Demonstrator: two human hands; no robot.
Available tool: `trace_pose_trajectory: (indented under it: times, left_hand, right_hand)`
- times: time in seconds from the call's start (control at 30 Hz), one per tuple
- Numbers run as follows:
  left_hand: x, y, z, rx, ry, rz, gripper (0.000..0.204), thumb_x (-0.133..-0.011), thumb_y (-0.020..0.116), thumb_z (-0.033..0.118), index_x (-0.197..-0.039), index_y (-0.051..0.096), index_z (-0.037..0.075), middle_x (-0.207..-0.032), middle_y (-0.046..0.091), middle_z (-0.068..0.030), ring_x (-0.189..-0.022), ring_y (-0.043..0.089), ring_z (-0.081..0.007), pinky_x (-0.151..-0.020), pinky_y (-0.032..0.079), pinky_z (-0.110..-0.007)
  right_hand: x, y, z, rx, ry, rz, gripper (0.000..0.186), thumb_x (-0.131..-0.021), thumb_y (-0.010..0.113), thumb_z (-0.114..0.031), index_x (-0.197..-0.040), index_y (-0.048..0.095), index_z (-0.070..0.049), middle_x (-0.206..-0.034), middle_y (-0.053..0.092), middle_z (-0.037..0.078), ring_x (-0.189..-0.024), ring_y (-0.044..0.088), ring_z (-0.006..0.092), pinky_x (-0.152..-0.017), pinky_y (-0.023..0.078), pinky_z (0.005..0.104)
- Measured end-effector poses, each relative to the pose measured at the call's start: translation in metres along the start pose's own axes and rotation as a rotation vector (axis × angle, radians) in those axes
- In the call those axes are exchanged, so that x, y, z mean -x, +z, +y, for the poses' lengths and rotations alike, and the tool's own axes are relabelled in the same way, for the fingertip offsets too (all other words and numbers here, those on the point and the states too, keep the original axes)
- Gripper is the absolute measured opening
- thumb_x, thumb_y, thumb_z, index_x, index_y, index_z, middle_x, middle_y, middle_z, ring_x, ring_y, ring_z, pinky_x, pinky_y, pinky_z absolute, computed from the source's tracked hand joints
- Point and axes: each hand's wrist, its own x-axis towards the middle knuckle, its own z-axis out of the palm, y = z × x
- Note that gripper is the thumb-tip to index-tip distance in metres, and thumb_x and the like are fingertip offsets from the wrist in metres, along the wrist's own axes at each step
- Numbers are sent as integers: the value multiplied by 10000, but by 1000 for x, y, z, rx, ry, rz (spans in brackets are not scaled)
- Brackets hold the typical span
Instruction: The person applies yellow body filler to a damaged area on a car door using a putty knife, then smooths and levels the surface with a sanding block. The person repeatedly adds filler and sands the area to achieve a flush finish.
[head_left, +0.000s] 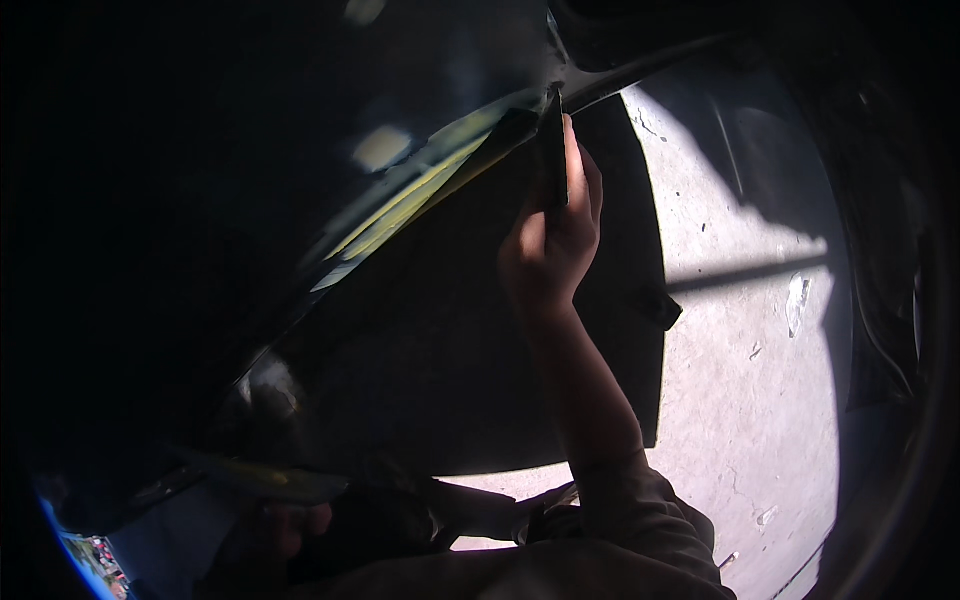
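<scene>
My right hand [552, 250] reaches up the middle, fingers closed along a thin, flat dark piece [560, 150] seen almost edge-on; its exact kind I cannot make out. The top of this piece meets the lower edge of a large dark, glossy panel [200, 200], which looks like vehicle bodywork. Beside it on the panel lies a pale grey-green patch with yellow streaks [410, 195]. My left hand [295, 527] sits low at the left, mostly in shadow. Just above its fingertips is a dim, flat thing with a yellowish tint [285, 482]. Whether the hand grips it is hidden.
A dark flat sheet or mat [440, 370] lies below the panel. Sunlit pale floor [740, 380] with small debris spreads at the right, crossed by shadows. A dark curved object [885, 290] stands at the far right edge.
</scene>
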Motion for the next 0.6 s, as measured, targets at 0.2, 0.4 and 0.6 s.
trace_pose_trajectory:
  times: [0.2, 0.4, 0.6]
  left_hand:
    - [13, -4, -29, 460, -164, 5, 706, -1048, 377, 634, -763, 598, 27, -660, 571, -159, -555, 569, -277, -455, 453, -368]
    - [22, -97, -27, 1496, -1396, -818, 735, -1046, 366, 641, -736, 602, 18, -615, 568, -147, -512, 570, -268, -425, 439, -368]
    - [-14, -76, -18, 1497, -1583, -734, 684, -1059, 381, 597, -769, 605, 20, -640, 576, -128, -532, 577, -242, -445, 448, -351]
  right_hand:
    - [5, 14, -7, 96, -118, 3, 724, -791, 527, 82, -1513, 523, 33, -1394, 522, 190, -1245, 556, 305, -1068, 465, 369]
    - [30, 25, -26, 120, -141, -82, 750, -782, 582, 156, -1521, 493, 70, -1411, 466, 215, -1284, 536, 323, -1098, 461, 372]
    - [44, 37, -33, 128, -137, -61, 766, -764, 660, 60, -1515, 506, 65, -1410, 477, 203, -1295, 518, 318, -1106, 451, 376]
